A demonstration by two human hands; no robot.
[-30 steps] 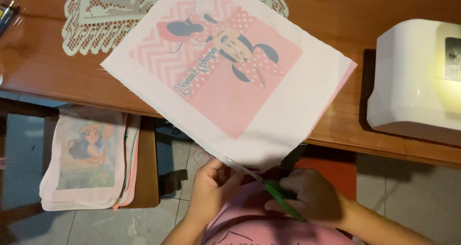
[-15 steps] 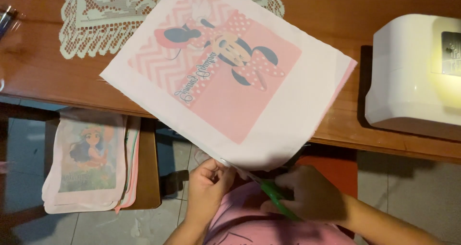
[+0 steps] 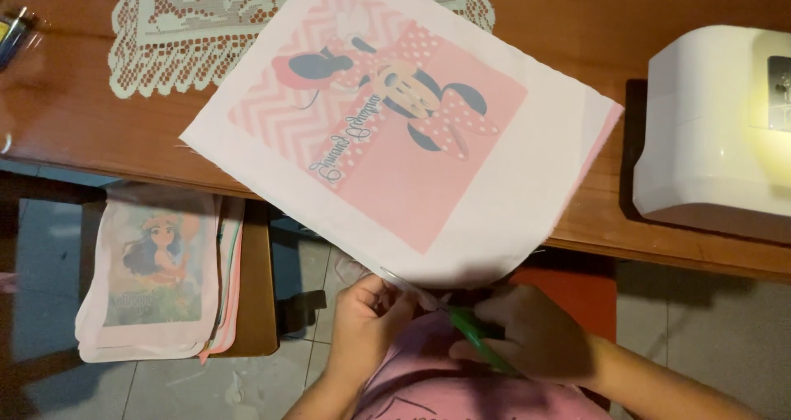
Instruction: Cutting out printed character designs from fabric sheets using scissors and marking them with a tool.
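Your left hand (image 3: 367, 325) is closed in a pinch on the near edge of the cloth (image 3: 395, 132), fingers curled, thumb on top. Your right hand (image 3: 535, 338) is closed around the green scissors (image 3: 478, 338); only the green handle shows clearly, the blades are hidden in shadow at the cloth edge, so you can't tell how far they're open.

Counts: two hands, one pair of scissors, one cloth in hand, one lace mat (image 3: 206, 25), one white machine (image 3: 717, 123), one stack of printed cloths (image 3: 156, 280); pieces in the stack too many to count from the edges.

The cloth is a white square with a pink print: chevron stripes, polka dots, a cartoon mouse figure and a line of script. It looks doubled, with a pink layer peeking out at its right corner. It lies turned at an angle across the front edge of the bench (image 3: 74, 123), far corner over the lace mat, near corner hanging off the edge down to your hands. The machine sits at the right end of the bench, apart from the cloth. The stack sits on a lower shelf (image 3: 255, 305) under the front left edge.
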